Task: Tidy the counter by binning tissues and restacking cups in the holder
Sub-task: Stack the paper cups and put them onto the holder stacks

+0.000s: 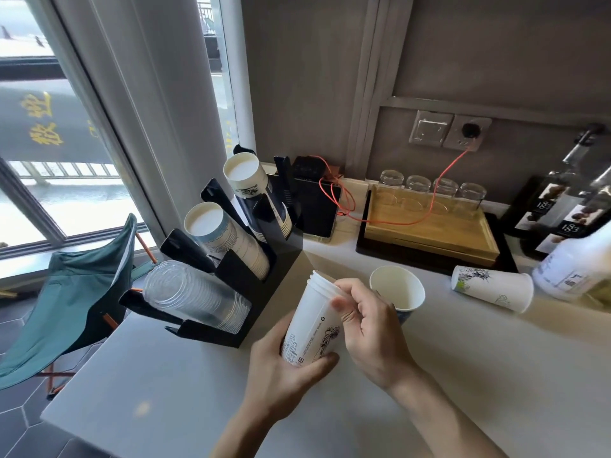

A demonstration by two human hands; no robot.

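A short stack of white printed paper cups (312, 320) is held above the counter, rims pointing up and away. My left hand (281, 368) grips its lower end and my right hand (367, 328) pinches its rim end. Just behind my right hand an open paper cup (396, 289) stands upright on the counter. Another printed paper cup (492, 287) lies on its side to the right. The black cup holder (281, 256) at the left carries two slanted rows of paper cups (228, 239) and a row of clear plastic cups (195, 295). No tissues are in view.
A wooden tray (429, 231) with upturned glasses sits at the back, crossed by an orange cable (439, 183) running to a wall socket. Bottles (568, 209) stand at the far right. A tablet leans behind the holder. A green folding chair (76, 292) stands beside the counter's left edge.
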